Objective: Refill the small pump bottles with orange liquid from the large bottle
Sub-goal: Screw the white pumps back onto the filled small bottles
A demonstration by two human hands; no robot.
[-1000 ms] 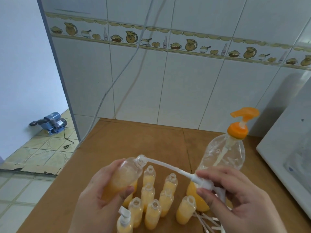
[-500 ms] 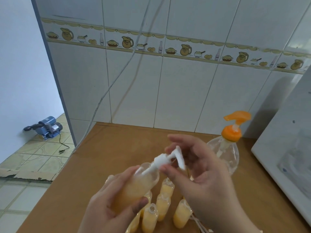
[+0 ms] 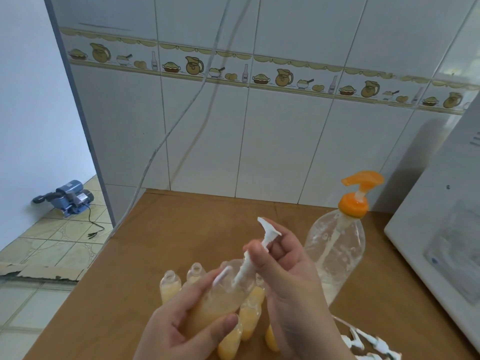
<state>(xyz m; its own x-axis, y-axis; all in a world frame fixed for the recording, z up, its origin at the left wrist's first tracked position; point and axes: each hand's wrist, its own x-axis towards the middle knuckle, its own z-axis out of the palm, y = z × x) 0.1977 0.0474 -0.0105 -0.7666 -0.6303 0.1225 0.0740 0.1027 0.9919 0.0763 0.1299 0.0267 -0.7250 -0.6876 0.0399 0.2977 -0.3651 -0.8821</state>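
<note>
So, lots cut off at the bottom edge: both wrists run out of frame, and the cluster of open small bottles (image 3: pixel 170 284) sits mostly hidden behind the hands, only a few necks and orange-filled bodies peeking out at lower centre. Can't count them properly. Loose white pump heads (image 3: pixel 363 342) at lower right, blurry and partly cropped, hard to make out singly.

Left hand (image 3: pixel 179 323) at lower centre, fingers and thumb curled round a clear plastic small bottle (image 3: pixel 220 294), tilted with the neck pointing up and right, lower half full of cloudy orange liquid. Right hand (image 3: pixel 288 281) just right of it, fingertips pinching the collar of a white pump (image 3: pixel 259 248), nozzle sticking up above the fingers, thin dip tube already down inside the bottle neck. Can't tell if the collar is seated on the threads, since the fingers cover that spot.

Large bottle (image 3: pixel 335 253) standing upright at centre right, soft clear plastic, streaky inside, mostly drained, bottom hidden behind the right hand; orange cap and orange pump head on top. Plain brown wooden worktop (image 3: pixel 181 235), matte. Glossy white tiled wall (image 3: pixel 259 141) behind with a border of jugs and bowls, a pale cable (image 3: pixel 166 136) hanging across it. White appliance (image 3: pixel 441 216) cropped at the right edge. Small blue water pump (image 3: pixel 70 197) on the tiled floor at far left.
</note>
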